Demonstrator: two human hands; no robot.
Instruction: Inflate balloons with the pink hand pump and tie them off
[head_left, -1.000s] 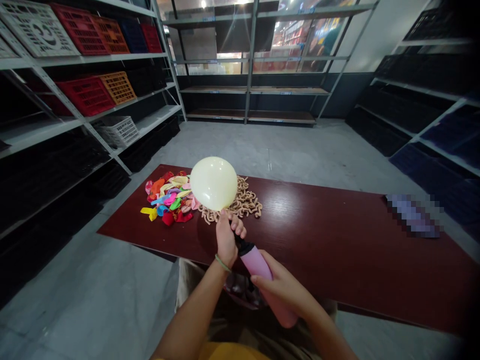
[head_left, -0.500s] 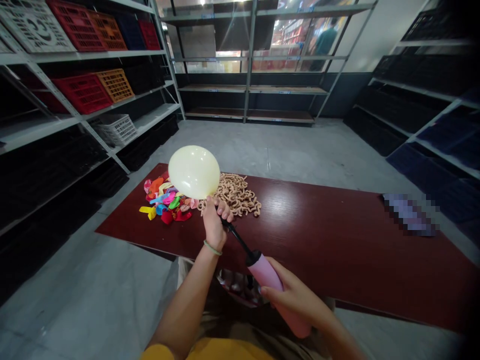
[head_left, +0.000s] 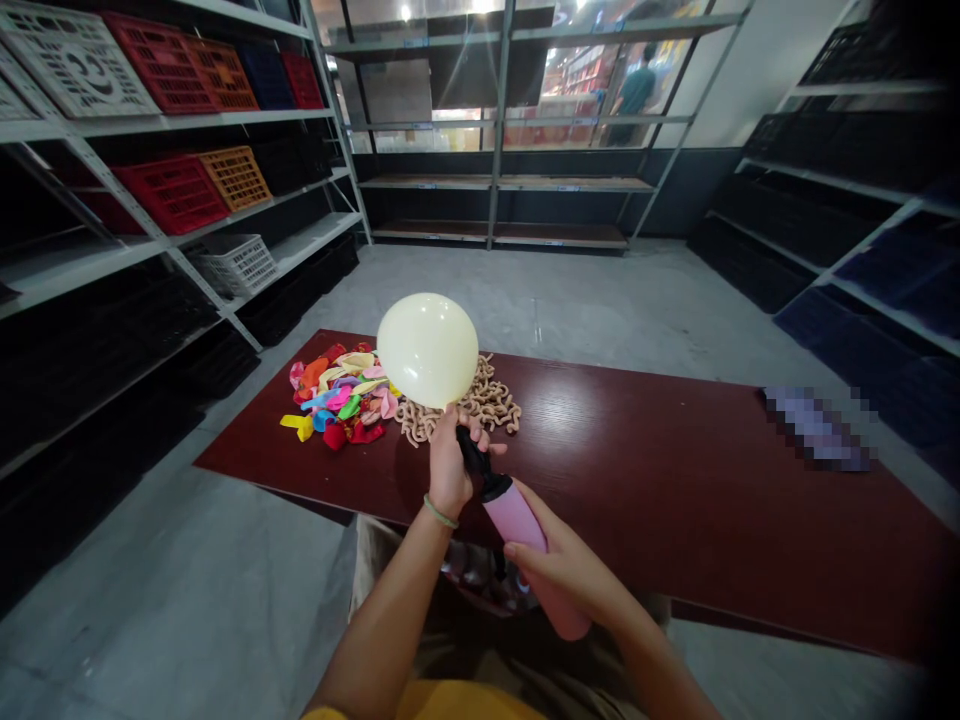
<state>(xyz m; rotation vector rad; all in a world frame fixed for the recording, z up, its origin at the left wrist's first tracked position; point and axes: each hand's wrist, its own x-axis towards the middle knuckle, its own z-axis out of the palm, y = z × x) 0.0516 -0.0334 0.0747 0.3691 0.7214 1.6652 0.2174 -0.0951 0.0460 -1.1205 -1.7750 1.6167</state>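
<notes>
A pale yellow inflated balloon point(head_left: 427, 350) stands above my left hand point(head_left: 451, 465), which pinches its neck around the black nozzle of a pink hand pump point(head_left: 517, 525). My right hand point(head_left: 559, 565) wraps the pump's pink body. The balloon's neck is hidden inside my left fingers. Beyond my hands, a heap of small uninflated multicoloured balloons point(head_left: 336, 400) lies on the dark red wooden table point(head_left: 675, 480). Next to it sits a tangle of curled tan pieces point(head_left: 469, 405), possibly twisted long balloons, touching my left fingers' side of the heap.
Grey metal shelves with red, orange and white crates point(head_left: 172, 190) line the left. Dark shelving stands on the right, with bare shelves point(head_left: 499, 180) ahead. A pixelated object point(head_left: 817, 430) lies on the table's right. A person point(head_left: 636, 95) is visible beyond the glass.
The pump's black rod has slid in since half a second ago, shortening the pump. The balloon looks slightly larger than one second ago and has shifted right.
</notes>
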